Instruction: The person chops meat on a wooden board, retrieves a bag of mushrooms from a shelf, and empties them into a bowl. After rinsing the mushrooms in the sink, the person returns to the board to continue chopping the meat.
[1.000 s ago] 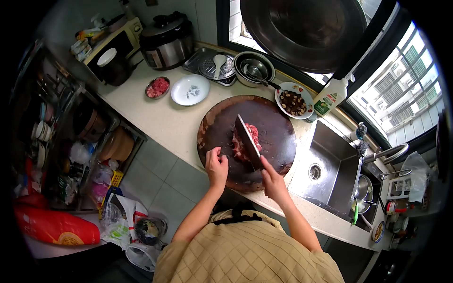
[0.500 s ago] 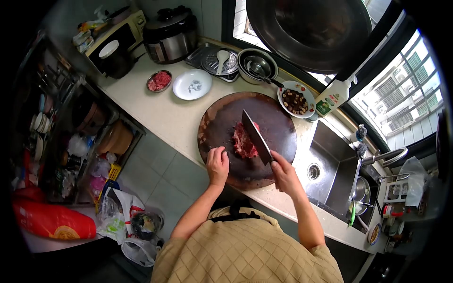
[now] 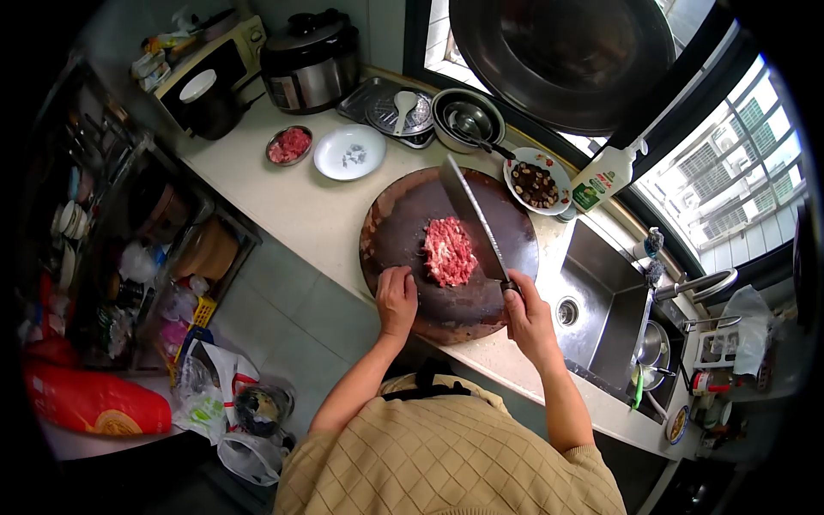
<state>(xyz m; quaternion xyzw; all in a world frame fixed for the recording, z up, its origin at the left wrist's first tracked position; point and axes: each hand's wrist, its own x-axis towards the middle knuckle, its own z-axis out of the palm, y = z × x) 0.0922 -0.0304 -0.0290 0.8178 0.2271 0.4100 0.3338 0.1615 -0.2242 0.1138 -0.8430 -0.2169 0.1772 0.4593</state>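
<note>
R hand (image 3: pixel 532 324) is wrapped round the handle of the big knife (image 3: pixel 473 215). Knife is over the round board (image 3: pixel 393 215), just R of the chopped meat (image 3: pixel 450 253). Its long axis runs on a slant: handle near the person, blade end pointing away & a bit L. Can't tell if the blade touches the board.

Meat is a red & white heap nr the middle of the board, longer than wide, long axis mostly running away from the person.

L hand (image 3: pixel 396 300) is at the board's near L edge, fingers bent; can't tell if it grips the edge.

Also on the counter (image 3: pixel 249 193): white plate (image 3: pixel 350 154), small bowl (image 3: pixel 292 162) w/ red meat, & flowered bowl (image 3: pixel 564 176) w/ brown bits. Sink (image 3: pixel 592 296) is R of the board.
</note>
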